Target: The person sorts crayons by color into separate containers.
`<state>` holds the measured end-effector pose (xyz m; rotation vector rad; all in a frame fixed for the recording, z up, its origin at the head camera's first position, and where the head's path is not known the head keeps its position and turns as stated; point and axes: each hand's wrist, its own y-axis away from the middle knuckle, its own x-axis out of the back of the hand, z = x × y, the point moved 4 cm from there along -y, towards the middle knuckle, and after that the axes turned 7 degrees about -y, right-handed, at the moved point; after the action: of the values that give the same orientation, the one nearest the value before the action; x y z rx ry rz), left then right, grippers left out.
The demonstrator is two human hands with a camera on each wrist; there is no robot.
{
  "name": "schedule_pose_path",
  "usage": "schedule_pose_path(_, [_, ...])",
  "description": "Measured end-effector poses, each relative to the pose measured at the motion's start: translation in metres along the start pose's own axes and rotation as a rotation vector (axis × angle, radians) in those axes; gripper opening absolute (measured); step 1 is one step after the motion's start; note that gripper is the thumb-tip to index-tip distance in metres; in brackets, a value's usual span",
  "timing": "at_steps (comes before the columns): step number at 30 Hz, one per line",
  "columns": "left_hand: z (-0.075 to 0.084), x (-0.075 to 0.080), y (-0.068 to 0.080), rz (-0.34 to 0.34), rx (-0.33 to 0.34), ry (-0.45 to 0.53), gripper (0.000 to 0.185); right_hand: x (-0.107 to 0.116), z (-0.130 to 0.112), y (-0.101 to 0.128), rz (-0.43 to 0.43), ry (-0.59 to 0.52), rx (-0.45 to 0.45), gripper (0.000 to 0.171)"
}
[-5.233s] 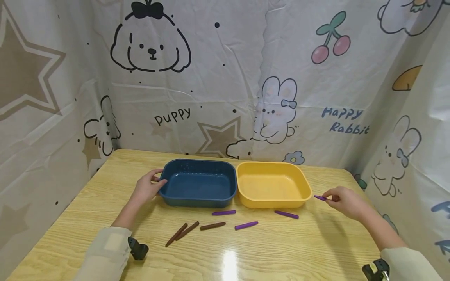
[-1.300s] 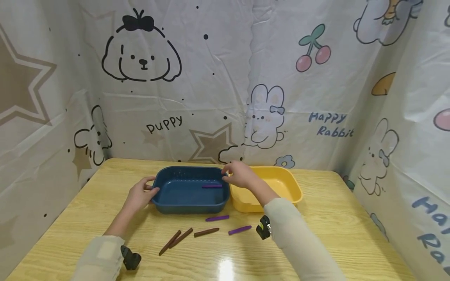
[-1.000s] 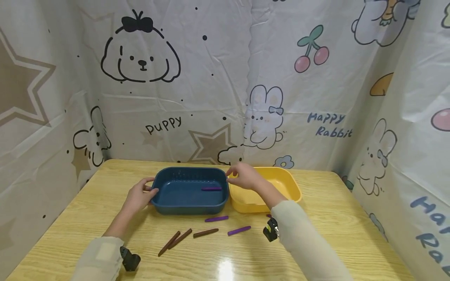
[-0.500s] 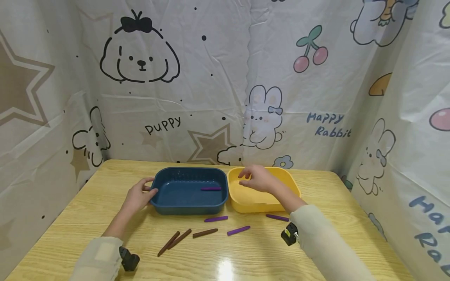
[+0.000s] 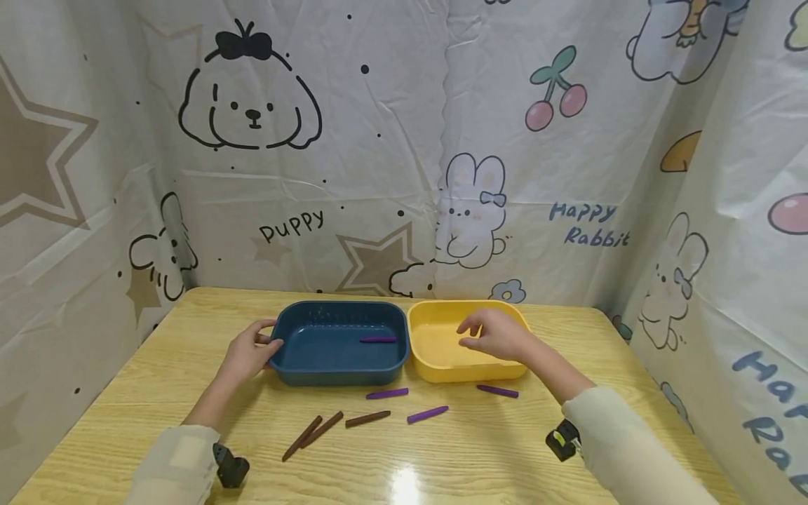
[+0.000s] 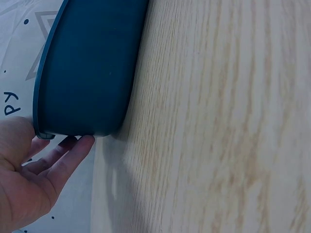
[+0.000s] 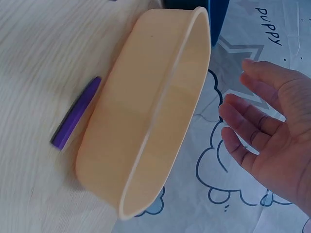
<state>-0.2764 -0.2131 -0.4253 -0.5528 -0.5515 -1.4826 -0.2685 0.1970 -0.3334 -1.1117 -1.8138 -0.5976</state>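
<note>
Holding the blue tray (image 5: 341,344) steady, your left hand (image 5: 246,354) curls round its left rim so it won't slide. Your right hand (image 5: 499,335) hovers spread and empty over the yellow tray (image 5: 435,351) (one purple crayon (image 5: 378,339) lies inside the blue one).

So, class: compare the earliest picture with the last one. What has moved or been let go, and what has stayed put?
The right hand, which first pinched a purple crayon at the table's right side, crossed to the blue plastic tray, left that purple crayon inside, and now hangs empty over the yellow plastic tray. The left hand still holds the blue tray's left rim. The three loose purple crayons and three brown crayons lie unmoved.
</note>
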Motion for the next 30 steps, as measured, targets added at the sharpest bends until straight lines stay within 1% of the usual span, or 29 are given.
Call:
schedule_pose_path(5, [-0.001,0.0,0.0,0.002,-0.002,-0.007,0.048,0.0,0.006,0.015,-0.019,0.024,0.033,0.019])
schedule_pose_path(13, [-0.002,0.0,-0.001,-0.002,0.005,-0.007,0.048,-0.003,0.019,0.041,-0.051,0.034,-0.012,0.017])
schedule_pose_path(15, [-0.003,0.0,-0.002,-0.004,0.008,-0.002,0.049,-0.004,0.022,0.047,-0.056,0.044,-0.004,0.017])
schedule_pose_path(18, [-0.003,0.0,-0.003,-0.004,0.007,0.001,0.049,-0.006,0.029,0.056,-0.052,0.047,-0.022,0.017])
schedule_pose_path(21, [-0.003,0.0,-0.003,-0.003,0.01,-0.003,0.048,-0.009,0.035,0.064,-0.043,0.057,-0.014,0.016])
schedule_pose_path(25, [-0.003,0.001,-0.003,-0.003,0.011,-0.008,0.048,-0.015,0.045,0.072,-0.028,0.069,-0.008,0.014])
schedule_pose_path(30, [-0.003,0.0,-0.002,-0.004,0.006,-0.005,0.048,-0.023,0.059,0.077,-0.034,0.077,-0.038,0.011])
